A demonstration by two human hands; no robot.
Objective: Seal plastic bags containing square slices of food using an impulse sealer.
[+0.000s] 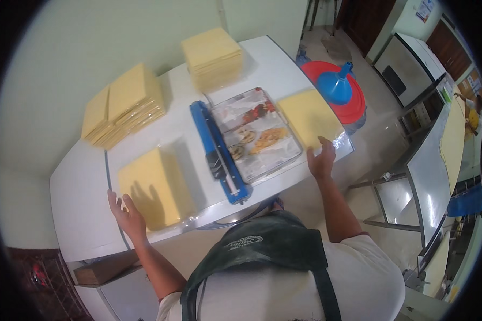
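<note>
My left hand (pixel 127 215) is open beside a block of pale yellow sheets (pixel 152 187) in clear plastic at the table's near left. A shadow of the fingers falls on that block; whether the hand touches it I cannot tell. At the right, my right hand (pixel 321 160) is open at the near edge of a flat yellow square stack (pixel 310 115), its fingers apart. Between the hands lie a long blue device (pixel 217 150), which looks like a bag sealer, and a flat rectangular pack (pixel 262 136) printed with food pictures under shiny plastic.
More yellow stacks (pixel 126 101) and another tall stack (pixel 212 56) stand along the wall on the white table (pixel 83 182). A blue funnel (pixel 334 88) sits over a red round lid or basin (pixel 356 107) beyond the right edge. A metal table (pixel 431 171) stands farther right.
</note>
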